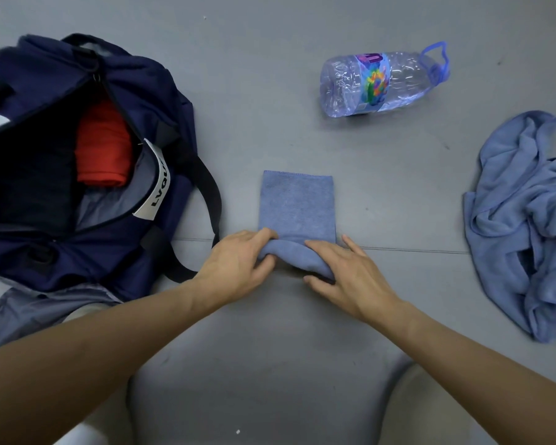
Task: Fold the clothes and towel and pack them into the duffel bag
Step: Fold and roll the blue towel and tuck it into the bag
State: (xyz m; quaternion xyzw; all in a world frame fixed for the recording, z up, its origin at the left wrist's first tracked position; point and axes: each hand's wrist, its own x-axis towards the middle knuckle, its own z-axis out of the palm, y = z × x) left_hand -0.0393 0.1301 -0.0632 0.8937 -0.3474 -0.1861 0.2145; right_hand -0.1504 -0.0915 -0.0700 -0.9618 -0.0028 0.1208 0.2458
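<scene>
- The navy duffel bag (161,101) is seen at far left, unzipped and gaping. A folded red garment (103,146) is lodged inside beside something dark that cannot be made out. Its fabric looks soft and slumped, and a strap is looped out towards the hands.
- The left hand (238,261) is closed on the left end of the roll, with the fingers curled over the top and the thumb tucked beneath.
- The towel (297,203) is laid on the grey floor (398,187) as a narrow blue strip of napped, stitched-edge cloth. Its long axis runs straight away from the person. The near end is rolled under both hands and the flat remainder lies beyond the fingers, so the roll is judged to need driving forward. Of the two hands, the left is nearer the bag.
- The right hand (350,277) is wrapped over the right end of the roll, with the fingers draped across it and the thumb pressed at the near side.
- A clear, ribbed plastic bottle (379,83) is lying on its side, well apart.
- A crumpled blue fabric (523,220) is heaped at far right, unfolded. Whether it is a garment cannot be told.
</scene>
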